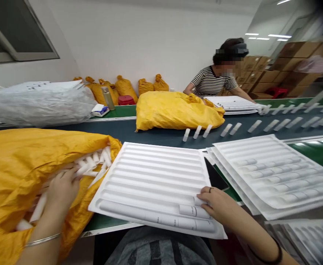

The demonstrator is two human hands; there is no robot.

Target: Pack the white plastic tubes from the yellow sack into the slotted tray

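Note:
My left hand (pixel 63 189) reaches into the mouth of a yellow sack (pixel 39 147) full of white plastic tubes (pixel 93 160). Its fingers are curled against the tubes there, their tips partly hidden. A white grooved tray (pixel 155 165) lies in front of me, with printed tubes end to end along its nearest groove. At the tray's right side my right hand (pixel 218 204) pinches a short white tube (pixel 198 201) at the second groove, just beyond another printed tube (pixel 191 210). A ring and a dark wristband are on that arm.
On the right stands a stack of trays (pixel 260 151) with tubes in the top one. Upright tubes line the dark conveyor (pixel 161 138), which also bears another yellow sack (pixel 175 110). Across it, a person (pixel 213 81) handles white trays (pixel 230 103). A plastic-wrapped pile (pixel 39 105) lies left.

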